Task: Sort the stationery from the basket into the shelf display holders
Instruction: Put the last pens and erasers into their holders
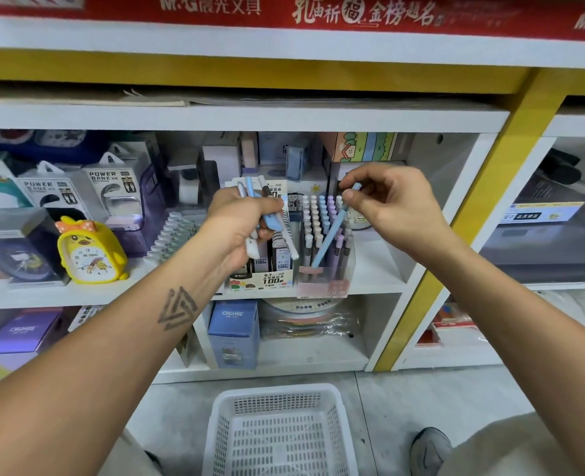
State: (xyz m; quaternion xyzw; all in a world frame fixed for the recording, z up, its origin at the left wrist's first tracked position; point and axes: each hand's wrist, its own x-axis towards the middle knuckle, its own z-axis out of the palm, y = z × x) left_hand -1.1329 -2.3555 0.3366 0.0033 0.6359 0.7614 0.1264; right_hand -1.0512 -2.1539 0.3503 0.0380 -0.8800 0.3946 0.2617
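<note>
A white perforated plastic basket (280,431) sits on the floor. Above, the left hand (243,228) grips several pens. The right hand (387,204) pinches a pale-blue pen (332,231), slanting tip-down into the clear display holder (325,266).

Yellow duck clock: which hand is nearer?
Left. The left hand grips pens just right of the clock; the right hand pinches a blue pen farther right.

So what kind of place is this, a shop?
Most likely a stationery shop. A red stationery-brand banner runs along the top of the shelving, a clear display holder on the shelf is packed with pastel pens, and boxed power banks still in retail packaging sit to the left of it.
</note>
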